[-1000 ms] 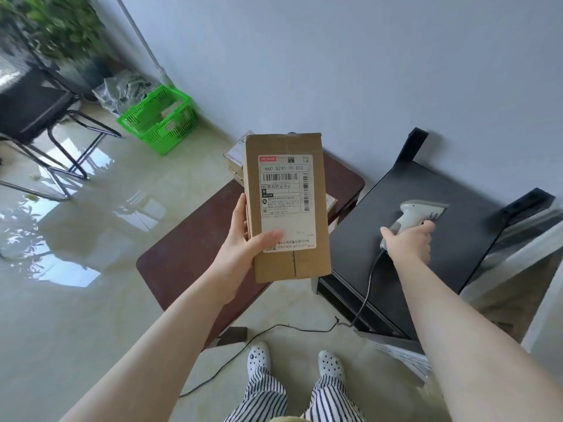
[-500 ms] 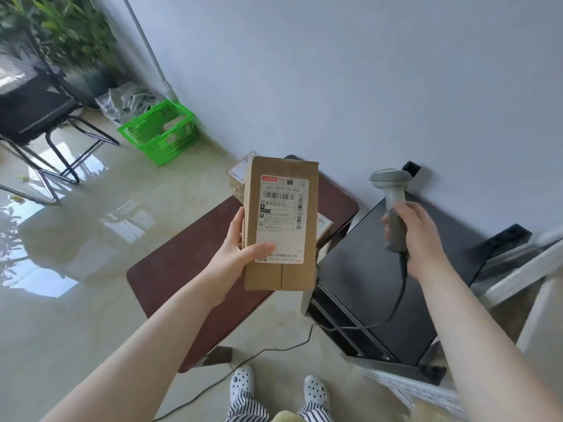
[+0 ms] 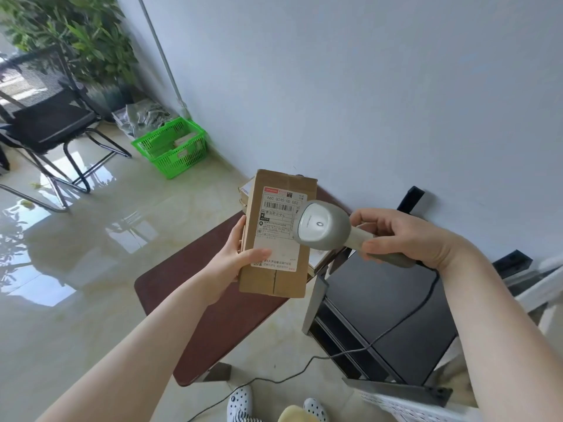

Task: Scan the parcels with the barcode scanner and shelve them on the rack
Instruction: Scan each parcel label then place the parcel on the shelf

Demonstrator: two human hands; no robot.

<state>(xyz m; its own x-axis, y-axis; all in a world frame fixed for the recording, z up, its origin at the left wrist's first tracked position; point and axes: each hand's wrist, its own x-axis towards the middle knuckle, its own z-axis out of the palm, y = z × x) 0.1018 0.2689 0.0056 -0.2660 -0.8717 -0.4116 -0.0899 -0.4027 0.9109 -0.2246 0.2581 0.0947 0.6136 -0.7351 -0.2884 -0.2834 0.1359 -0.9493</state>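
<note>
The left hand (image 3: 236,257) is holding a tall brown cardboard parcel (image 3: 275,236) upright above the far end of the dark reddish-brown table (image 3: 195,287), fingers behind the parcel's left edge and thumb pressing flat on the lower part of its white shipping label (image 3: 278,229). The right hand (image 3: 405,236) is gripping the handle of a grey handheld barcode scanner (image 3: 327,225), fingers curling round it, with the scanner's rounded head lying over the right side of the label, just beside the printed barcode. A thin dark cable (image 3: 396,327) is trailing from the scanner's handle down across the black rack (image 3: 393,303), which is standing just to the right of the table, and on to the glossy pale floor. More cardboard parcels (image 3: 246,190) are lying stacked on the table behind the held one. Well to the left of the table, a green plastic basket (image 3: 170,147) is sitting by the wall, with a black mesh chair (image 3: 45,117) and leafy green plants (image 3: 73,35) beyond it.
</note>
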